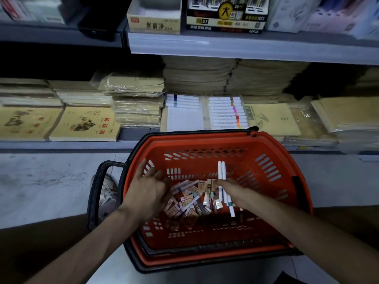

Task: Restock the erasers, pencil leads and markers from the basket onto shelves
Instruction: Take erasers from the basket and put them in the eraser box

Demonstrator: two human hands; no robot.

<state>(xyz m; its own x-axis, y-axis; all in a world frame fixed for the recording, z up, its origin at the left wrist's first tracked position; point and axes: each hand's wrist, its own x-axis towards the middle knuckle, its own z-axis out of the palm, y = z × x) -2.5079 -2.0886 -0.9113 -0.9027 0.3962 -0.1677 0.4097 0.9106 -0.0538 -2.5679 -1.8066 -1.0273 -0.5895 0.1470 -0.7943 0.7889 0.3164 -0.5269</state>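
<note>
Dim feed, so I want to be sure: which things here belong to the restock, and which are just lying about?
In the job: orange basket, white markers held in the right hand, small packs loose in the basket, left hand over them, marker tray on the shelf.
Lying about: yellow exercise books, brown paper stacks.

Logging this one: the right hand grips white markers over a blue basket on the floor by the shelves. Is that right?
Not quite. The head view shows that the basket is orange, not blue. The rest holds: the right hand grips white markers over it, on the floor by the shelves.
</note>
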